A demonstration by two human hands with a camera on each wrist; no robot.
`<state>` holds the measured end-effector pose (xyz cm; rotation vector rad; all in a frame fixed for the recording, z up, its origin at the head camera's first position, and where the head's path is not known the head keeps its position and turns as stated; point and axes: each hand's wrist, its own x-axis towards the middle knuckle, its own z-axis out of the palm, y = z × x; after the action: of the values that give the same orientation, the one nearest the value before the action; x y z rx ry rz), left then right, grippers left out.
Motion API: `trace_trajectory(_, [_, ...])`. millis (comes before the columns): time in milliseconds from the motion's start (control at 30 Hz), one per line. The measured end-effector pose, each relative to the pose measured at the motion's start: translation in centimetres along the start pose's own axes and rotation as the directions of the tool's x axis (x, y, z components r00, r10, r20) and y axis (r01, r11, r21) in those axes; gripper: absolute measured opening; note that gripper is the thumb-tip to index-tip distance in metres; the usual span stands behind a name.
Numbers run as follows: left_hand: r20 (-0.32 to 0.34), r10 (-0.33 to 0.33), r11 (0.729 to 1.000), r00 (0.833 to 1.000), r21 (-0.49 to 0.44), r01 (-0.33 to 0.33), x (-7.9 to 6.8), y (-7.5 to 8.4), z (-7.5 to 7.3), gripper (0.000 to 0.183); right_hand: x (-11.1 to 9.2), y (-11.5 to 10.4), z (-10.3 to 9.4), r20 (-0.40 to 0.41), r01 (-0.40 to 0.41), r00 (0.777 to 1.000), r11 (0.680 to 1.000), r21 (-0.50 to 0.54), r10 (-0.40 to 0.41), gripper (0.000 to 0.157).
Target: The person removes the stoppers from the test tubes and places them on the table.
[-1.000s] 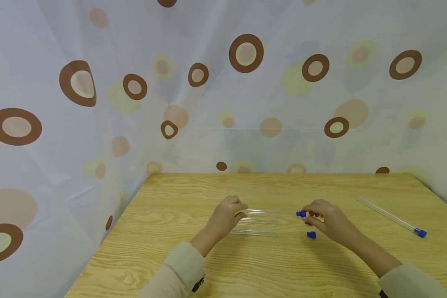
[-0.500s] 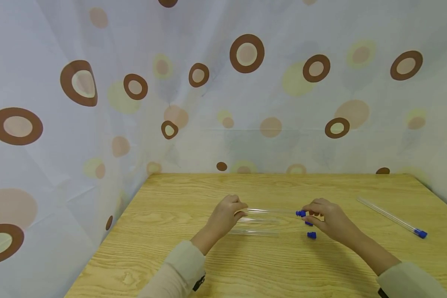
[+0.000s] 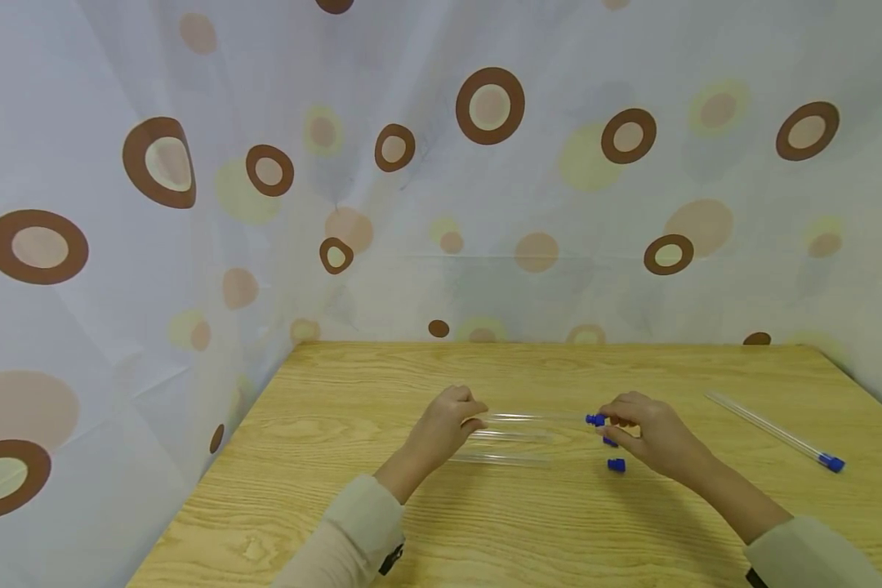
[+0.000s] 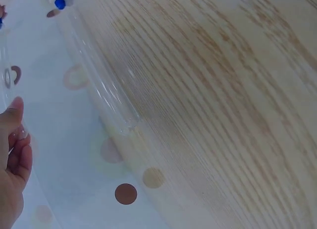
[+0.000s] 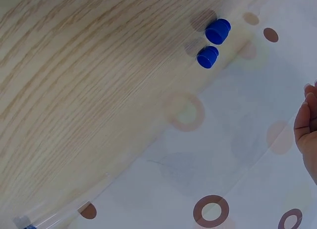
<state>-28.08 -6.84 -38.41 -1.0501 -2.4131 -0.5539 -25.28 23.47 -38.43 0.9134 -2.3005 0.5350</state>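
Observation:
My left hand [image 3: 441, 429] pinches the left end of a clear tube [image 3: 522, 417], held roughly level above the table; the left wrist view shows the same fingers [image 4: 19, 157] at its left edge. At the tube's far end, my right hand [image 3: 650, 433] pinches a small blue cap [image 3: 594, 420] between thumb and fingers. The cap is in line with the tube; whether it sits in the end I cannot tell. Two more clear tubes [image 3: 510, 460] lie below, near the left hand. Two loose blue caps [image 5: 218, 31] rest under the right hand, one [image 3: 616, 465] nearer to me.
A clear tube [image 3: 764, 423] with a blue cap on its near end lies slanted at the right of the wood-grain table [image 3: 323, 506]. A pale sheet [image 3: 412, 196] with brown rings and spots hangs behind the table and along its left side.
Hardly anything differs. Both hands keep their hold on the tube and the cap; the cap sits very slightly higher in the head view, which itself has shifted a little.

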Motion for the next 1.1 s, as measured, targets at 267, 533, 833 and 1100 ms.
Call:
trace_trajectory(267, [-0.012, -0.009, 1.0, 1.0, 0.015, 0.009, -0.1, -0.4, 0.0, 0.018, -0.6, 0.7, -0.4, -0.002, -0.07, 0.998, 0.997, 0.012, 0.07, 0.021])
trace_trajectory(533, [-0.042, -0.018, 1.0, 0.999, 0.009, 0.019, 0.0, -0.9, 0.1, 0.018, -0.8, 1.3, -0.3, 0.014, -0.121, 0.993, 0.992, 0.023, 0.12, 0.02])
trace_trajectory(833, [-0.031, -0.059, 0.998, 0.998, 0.0, 0.059, 0.1, -1.4, 0.3, 0.018, -1.0, 1.9, -0.3, 0.067, -0.194, 0.979, 0.981, 0.004, 0.193, 0.017])
trace_trajectory(1100, [0.004, -0.1, 0.995, 0.995, -0.006, 0.1, 0.5, -1.7, 0.6, 0.019, -0.9, 2.3, 0.0, 0.113, -0.247, 0.962, 0.969, -0.018, 0.247, 0.015])
